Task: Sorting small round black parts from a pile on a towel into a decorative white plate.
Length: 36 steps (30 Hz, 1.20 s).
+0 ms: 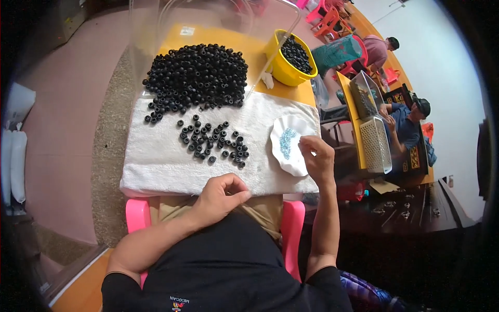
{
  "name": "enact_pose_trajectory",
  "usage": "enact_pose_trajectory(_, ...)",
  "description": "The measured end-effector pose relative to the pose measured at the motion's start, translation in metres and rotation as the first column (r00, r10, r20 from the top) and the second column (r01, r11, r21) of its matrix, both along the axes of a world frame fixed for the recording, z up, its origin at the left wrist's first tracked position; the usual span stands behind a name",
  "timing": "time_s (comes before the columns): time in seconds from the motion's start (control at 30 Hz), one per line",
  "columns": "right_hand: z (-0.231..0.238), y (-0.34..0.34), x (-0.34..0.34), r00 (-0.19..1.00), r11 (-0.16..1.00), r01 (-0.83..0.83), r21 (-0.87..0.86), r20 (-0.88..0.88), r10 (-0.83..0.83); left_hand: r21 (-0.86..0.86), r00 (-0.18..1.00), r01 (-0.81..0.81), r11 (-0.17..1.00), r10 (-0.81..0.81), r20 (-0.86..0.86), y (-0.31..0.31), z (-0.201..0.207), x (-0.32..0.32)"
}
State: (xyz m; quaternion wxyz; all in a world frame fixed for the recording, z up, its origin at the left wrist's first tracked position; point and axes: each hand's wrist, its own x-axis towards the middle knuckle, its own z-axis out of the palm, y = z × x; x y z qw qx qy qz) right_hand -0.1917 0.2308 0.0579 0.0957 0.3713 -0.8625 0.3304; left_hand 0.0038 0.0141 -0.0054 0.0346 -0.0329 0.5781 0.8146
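My left hand (pixel 221 196) is at the near edge of the white towel (pixel 150 174), thumb and forefinger pressed together; anything between them is too small to make out. Over the right rim of a white scalloped plate (pixel 279 125) my right hand (pixel 319 158) is closed in a pinch, its contents also not visible. Small light blue glittering pieces (pixel 287 143) lie on the plate. Between the hands and a large heap of black beads (pixel 200 75), a loose group of round black beads with holes (pixel 210 140) is spread over the towel.
A yellow tub (pixel 288 73) of black pieces stands at the far right of the yellow table (pixel 184 39). A clear plastic bin (pixel 143 47) lies around the heap. Pink chair arms (pixel 292 234) flank me. At right, people (pixel 408 125) sit near a white basket (pixel 375 145).
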Motion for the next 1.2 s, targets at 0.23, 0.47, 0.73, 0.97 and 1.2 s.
enact_pose_trajectory(0.23, -0.013, 0.024, 0.017, 0.999, 0.999, 0.025, 0.025, -0.035, -0.024, -0.011, 1.0, 0.02, 1.0, -0.02, 0.016, 0.0, -0.002, 0.0)
enact_pose_trajectory(0.47, -0.02, 0.032, 0.025, 0.991, 0.994, 0.088, 0.061, -0.104, -0.081, -0.035, 0.998, 0.063, 0.997, -0.062, 0.028, 0.003, -0.003, 0.0)
enact_pose_trajectory(0.73, -0.025, -0.032, 0.079, 0.992, 0.987, -0.11, 0.115, 0.068, 0.102, -0.061, 0.997, 0.07, 0.996, -0.069, 0.02, 0.002, -0.004, 0.002)
enact_pose_trajectory(0.97, -0.036, -0.055, 0.084, 0.986, 0.974, -0.151, 0.171, -0.04, 0.16, -0.196, 0.998, 0.0, 0.981, -0.013, -0.065, 0.004, -0.003, 0.002)
enact_pose_trajectory(1.2, -0.055, -0.076, 0.085, 0.979, 0.953, -0.125, 0.277, -0.119, 0.163, -0.203, 0.999, -0.03, 0.979, 0.024, -0.028, 0.002, 0.009, 0.005)
